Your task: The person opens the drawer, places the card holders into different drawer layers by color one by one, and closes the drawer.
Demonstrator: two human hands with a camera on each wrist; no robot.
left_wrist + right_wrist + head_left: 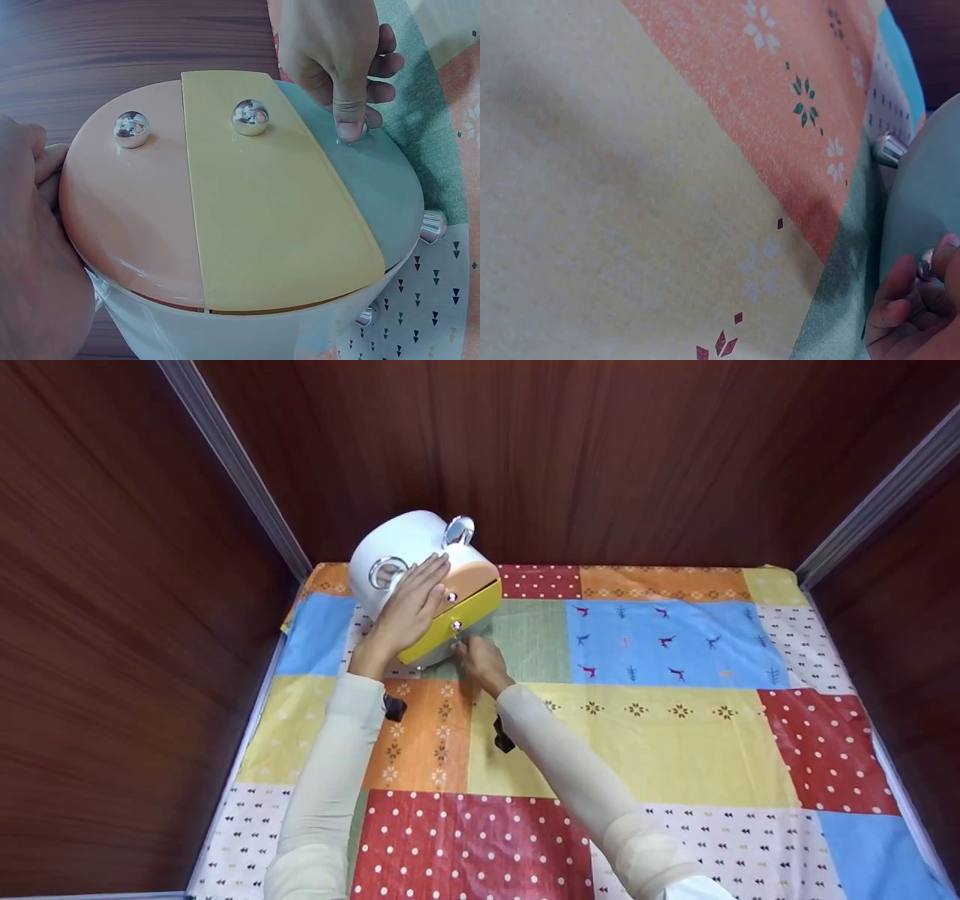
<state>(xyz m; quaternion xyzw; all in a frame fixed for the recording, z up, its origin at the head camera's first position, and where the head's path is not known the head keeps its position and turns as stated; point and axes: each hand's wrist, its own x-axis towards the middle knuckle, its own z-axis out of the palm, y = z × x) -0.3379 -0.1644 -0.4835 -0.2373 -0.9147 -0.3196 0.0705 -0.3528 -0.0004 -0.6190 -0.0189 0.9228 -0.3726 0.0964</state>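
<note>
A white, oval drawer box (405, 532) stands tilted near the back left corner of the table. Its front has an orange drawer (127, 217), a yellow drawer (270, 217) standing slightly proud of its neighbours, and a green drawer (390, 199), with round silver knobs. My left hand (409, 604) rests on the box's side by the orange drawer, its fingers extended. At the green drawer, my right hand (482, 661) pinches the small silver knob (927, 266) between thumb and fingers, which partly hide it.
Shiny silver fittings stick out from the box, including a loop (459, 531) and a short foot (889, 148). A patchwork cloth (637, 750) covers the table. Brown wood-grain panels (525, 457) rise behind and at both sides, close to the box.
</note>
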